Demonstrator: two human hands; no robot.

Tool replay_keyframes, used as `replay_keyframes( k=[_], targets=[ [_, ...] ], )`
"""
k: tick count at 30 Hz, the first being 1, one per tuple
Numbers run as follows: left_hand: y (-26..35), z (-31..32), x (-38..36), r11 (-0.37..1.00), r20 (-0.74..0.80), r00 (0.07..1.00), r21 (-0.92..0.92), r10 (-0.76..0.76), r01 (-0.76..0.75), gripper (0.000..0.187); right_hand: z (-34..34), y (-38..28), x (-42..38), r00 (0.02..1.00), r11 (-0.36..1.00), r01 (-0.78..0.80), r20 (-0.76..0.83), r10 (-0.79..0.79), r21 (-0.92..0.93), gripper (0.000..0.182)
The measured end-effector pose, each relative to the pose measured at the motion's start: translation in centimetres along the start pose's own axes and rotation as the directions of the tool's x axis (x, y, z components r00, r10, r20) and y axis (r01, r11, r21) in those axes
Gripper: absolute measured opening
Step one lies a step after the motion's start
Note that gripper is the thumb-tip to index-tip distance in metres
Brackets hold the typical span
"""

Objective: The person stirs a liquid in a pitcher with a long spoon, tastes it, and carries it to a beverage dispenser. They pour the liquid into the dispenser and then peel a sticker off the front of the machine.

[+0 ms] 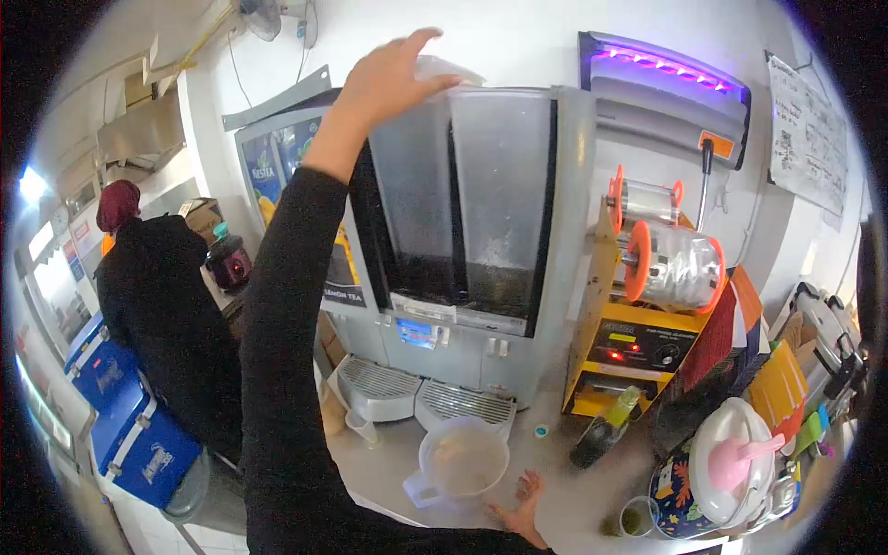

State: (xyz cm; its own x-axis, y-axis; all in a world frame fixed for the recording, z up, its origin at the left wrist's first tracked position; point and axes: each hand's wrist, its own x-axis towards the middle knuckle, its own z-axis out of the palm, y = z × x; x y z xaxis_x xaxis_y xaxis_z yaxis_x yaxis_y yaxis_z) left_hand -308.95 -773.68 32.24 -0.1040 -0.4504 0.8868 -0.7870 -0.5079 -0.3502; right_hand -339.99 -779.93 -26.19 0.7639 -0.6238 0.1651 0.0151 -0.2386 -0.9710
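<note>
At the top of the drink dispenser, my left hand is raised and grips a translucent lid over the clear tanks, its thumb along the near edge and one finger lifted. The tanks have dark contents low down. On the counter in front of the drip trays stands a translucent pitcher with a handle at its left. Just right of its base, my right hand is open, with fingers spread and nothing in them.
A yellow cup-sealing machine stands right of the dispenser. Nearer are a dark bottle, a clear cup and a white-lidded container with a pink scoop. At left, a person in black stands beside blue coolers.
</note>
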Motion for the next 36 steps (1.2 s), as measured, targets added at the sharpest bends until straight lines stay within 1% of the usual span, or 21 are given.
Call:
replay_keyframes(
  k=[2, 3, 5, 6, 8, 10, 12, 13, 15, 17, 21, 23, 24, 25, 26, 28, 29, 31, 32, 34, 36],
  targets=[
    [-0.4, 0.1, 2.0, 0.989, 0.195, 0.974, 0.115, -0.112, 0.091, 0.048, -0.8, 0.7, 0.0, 0.999, 1.000, -0.024, -0.032, 0.025, 0.014, 0.109],
    [-0.5, 0.3, 2.5, 0.976, 0.289, 0.942, 0.177, -0.172, 0.124, 0.048, -1.2, 1.1, 0.0, 0.999, 0.999, 0.008, -0.040, -0.006, 0.044, 0.104],
    [-0.2, 1.0, 2.9, 0.975, 0.120, 0.988, 0.208, -0.100, 0.073, 0.044, -1.8, 1.3, 0.0, 0.996, 0.992, 0.070, -0.061, -0.063, 0.107, 0.094],
    [-0.1, 1.5, 3.0, 0.973, 0.037, 0.997, 0.225, -0.062, 0.052, 0.042, -2.0, 1.4, 0.0, 0.997, 0.996, 0.040, -0.067, -0.034, 0.081, 0.093],
    [0.8, 1.8, 3.4, 0.977, 0.028, 0.998, 0.204, 0.054, -0.059, 0.039, -2.3, 1.1, 0.4, 0.997, 0.999, -0.020, -0.077, 0.022, 0.028, 0.092],
    [1.7, 2.2, 3.9, 0.962, -0.001, 0.981, 0.197, 0.192, -0.188, 0.037, -2.3, 0.7, 0.8, 0.995, 0.992, -0.013, -0.100, 0.026, 0.129, 0.083],
    [3.0, 2.7, 4.2, 0.922, -0.044, 0.940, 0.216, 0.339, -0.322, 0.035, -2.1, 0.3, 1.0, 0.995, 0.981, -0.011, -0.100, 0.031, 0.194, 0.077],
    [3.7, 2.8, 4.4, 0.908, -0.053, 0.925, 0.218, 0.377, -0.358, 0.033, -1.9, 0.3, 1.4, 0.995, 0.978, -0.008, -0.092, 0.028, 0.210, 0.076],
    [4.8, 3.7, 4.7, 0.900, -0.170, 0.887, 0.166, 0.429, -0.403, 0.032, -1.4, 0.7, 2.1, 0.998, 0.976, -0.016, -0.053, 0.028, 0.215, 0.073],
    [5.3, 4.1, 5.3, 0.920, -0.166, 0.909, 0.158, 0.383, -0.359, 0.032, -1.0, 1.2, 2.6, 0.999, 0.981, -0.034, 0.007, 0.033, 0.189, 0.069],
    [6.0, 5.5, 7.2, 0.948, -0.195, 0.929, 0.106, 0.314, -0.299, 0.036, -0.4, 0.6, 2.6, 0.998, 0.979, -0.050, 0.041, 0.043, 0.199, 0.068],
    [6.8, 5.8, 7.3, 0.961, -0.189, 0.945, 0.122, 0.268, -0.248, 0.041, -0.1, 1.1, 2.4, 0.998, 0.983, -0.042, 0.061, 0.032, 0.179, 0.064],
    [7.1, 5.6, 7.3, 0.966, -0.188, 0.951, 0.128, 0.247, -0.225, 0.044, 0.0, 1.2, 2.4, 0.997, 0.974, -0.059, 0.065, 0.045, 0.219, 0.062],
    [7.6, 4.5, 7.3, 0.994, -0.014, 0.995, 0.051, 0.101, -0.101, 0.053, 0.1, 0.6, 2.3, 0.996, 0.963, -0.074, 0.067, 0.059, 0.258, 0.061],
    [7.6, 4.0, 6.5, 0.995, 0.054, 0.994, 0.031, 0.090, -0.092, 0.054, 0.0, 0.3, 2.3, 0.995, 0.950, -0.087, 0.066, 0.071, 0.300, 0.059],
    [7.3, 2.8, 4.8, 0.997, 0.190, 0.978, -0.009, 0.082, -0.082, 0.057, -0.4, 0.0, 2.3, 0.999, 0.950, -0.048, 0.022, 0.043, 0.309, 0.057],
    [7.6, 2.4, 4.2, 0.995, 0.233, 0.970, -0.083, 0.071, -0.053, 0.051, -0.4, 0.0, 2.2, 0.999, 0.948, -0.031, -0.001, 0.033, 0.318, 0.057],
    [8.1, 1.9, 3.5, 0.974, 0.326, 0.943, -0.227, 0.067, 0.009, 0.040, -0.4, 0.4, 2.2, 0.996, 0.934, -0.066, -0.030, 0.081, 0.351, 0.058],
    [7.7, 2.6, 3.6, 0.947, 0.241, 0.962, -0.318, 0.126, -0.045, 0.039, -0.5, 0.5, 2.1, 0.993, 0.928, -0.084, -0.044, 0.107, 0.364, 0.058],
    [6.5, 4.6, 4.4, 0.864, 0.052, 0.976, -0.476, 0.211, -0.161, 0.038, -0.6, -0.3, 2.1, 0.994, 0.922, -0.077, -0.037, 0.099, 0.379, 0.058],
    [5.6, 5.0, 4.8, 0.828, 0.047, 0.969, -0.531, 0.243, -0.181, 0.040, -0.4, -0.3, 2.1, 0.997, 0.918, -0.056, -0.017, 0.069, 0.393, 0.054]
  ],
)
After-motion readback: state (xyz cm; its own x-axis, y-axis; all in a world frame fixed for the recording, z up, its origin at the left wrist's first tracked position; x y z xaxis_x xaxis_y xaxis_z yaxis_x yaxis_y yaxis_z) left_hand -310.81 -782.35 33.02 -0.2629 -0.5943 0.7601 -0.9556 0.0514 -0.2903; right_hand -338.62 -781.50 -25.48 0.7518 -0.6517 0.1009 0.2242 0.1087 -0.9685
